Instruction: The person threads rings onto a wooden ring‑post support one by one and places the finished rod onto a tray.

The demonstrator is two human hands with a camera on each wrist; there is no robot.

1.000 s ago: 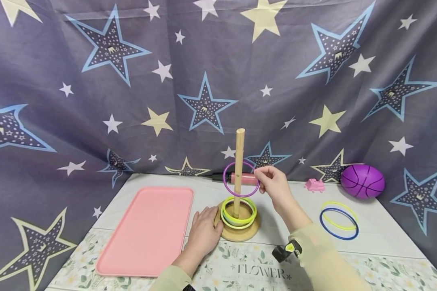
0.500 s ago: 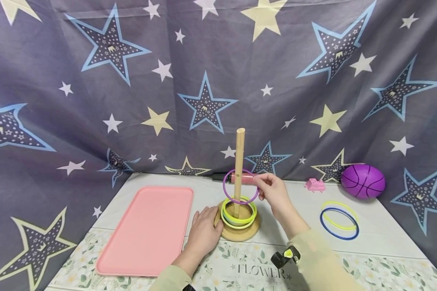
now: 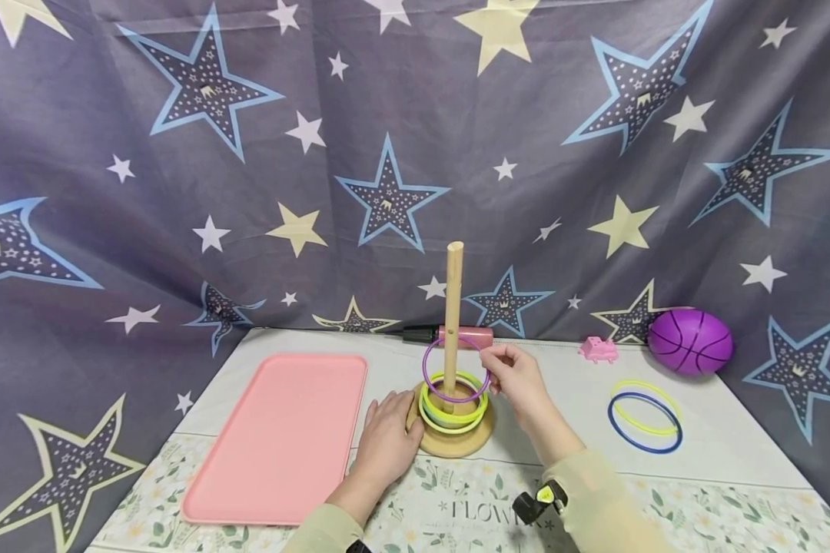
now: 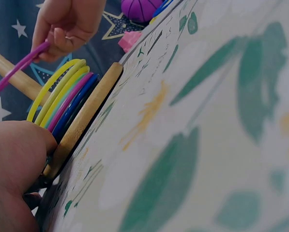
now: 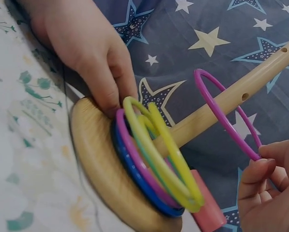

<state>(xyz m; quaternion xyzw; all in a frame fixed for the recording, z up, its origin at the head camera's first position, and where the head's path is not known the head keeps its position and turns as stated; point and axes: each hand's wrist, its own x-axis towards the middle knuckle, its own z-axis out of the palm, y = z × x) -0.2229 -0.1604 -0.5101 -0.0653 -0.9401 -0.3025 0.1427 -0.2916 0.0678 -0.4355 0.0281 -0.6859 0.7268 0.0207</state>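
Note:
My right hand (image 3: 517,380) pinches a thin purple ring (image 5: 216,107) between thumb and fingertips. The ring hangs tilted around the wooden post (image 3: 453,307), its lower edge close over the stacked rings. Around the foot of the post lies a stack of yellow, teal, purple and blue rings (image 4: 69,92), the top yellow ones askew. They sit on the round wooden base (image 3: 456,445). My left hand (image 3: 387,438) rests at the base's left edge, fingers extended, thumb and fingertips touching the wood; part of this contact is hidden.
A pink tray (image 3: 277,438) lies to the left. Right of the stand, a blue ring (image 3: 646,447) overlaps a yellow ring (image 3: 657,384). Behind these are a small pink toy (image 3: 599,350) and a purple ball (image 3: 690,342). A pink-and-black pump-like cylinder (image 3: 473,336) lies behind the post.
My right hand has lowered the purple ring along the post, bringing it down to the top of the stack. My left hand has stayed at the base.

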